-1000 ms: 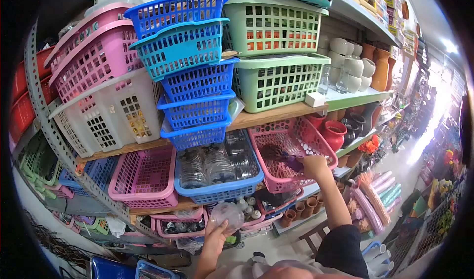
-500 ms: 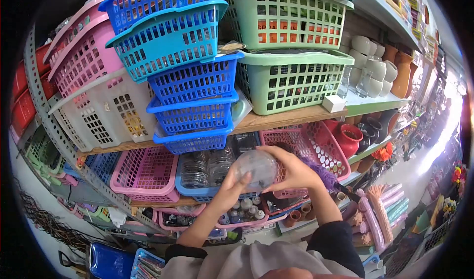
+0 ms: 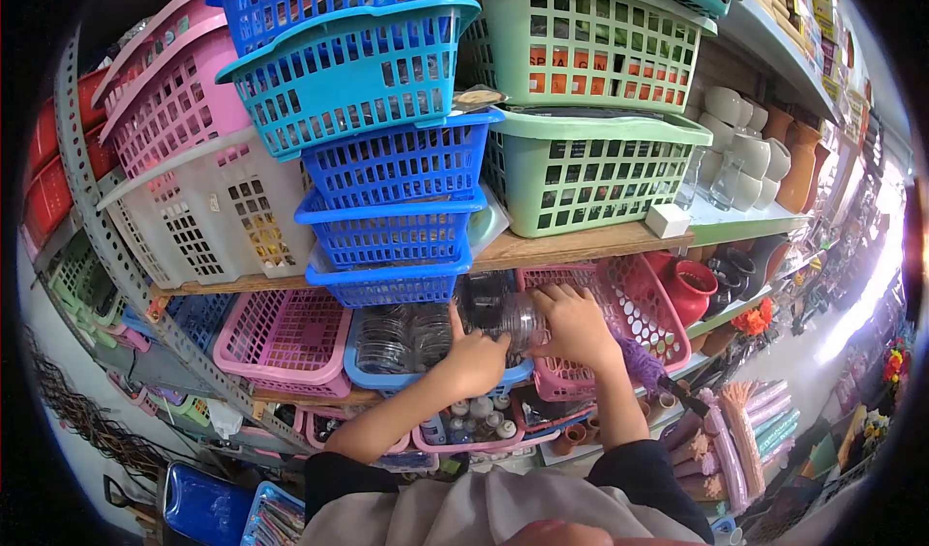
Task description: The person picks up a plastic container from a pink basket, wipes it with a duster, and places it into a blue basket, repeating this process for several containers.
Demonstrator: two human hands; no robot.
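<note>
My right hand (image 3: 573,328) is wrapped round the right end of a stack of clear round plastic pieces (image 3: 523,320), which lies on its side over the right part of a light blue basket (image 3: 389,380). My left hand (image 3: 476,360) touches the lower left of that stack, its index finger stretched upward and its other fingers partly bent. More clear round pieces (image 3: 384,341) stand in rows inside the basket, left of my left hand. Dark pieces lie behind the stack, partly hidden.
A pink basket (image 3: 285,343) stands to the left, and another pink basket (image 3: 639,304) to the right. Stacked blue baskets (image 3: 392,219) and a wooden shelf edge (image 3: 571,240) hang over the work area. White bottles (image 3: 481,409) sit below. Red vase (image 3: 689,290) at right.
The clear round pieces have moved forward and down from in front of me to the blue basket. My left hand's index finger has straightened. The view has shifted slightly.
</note>
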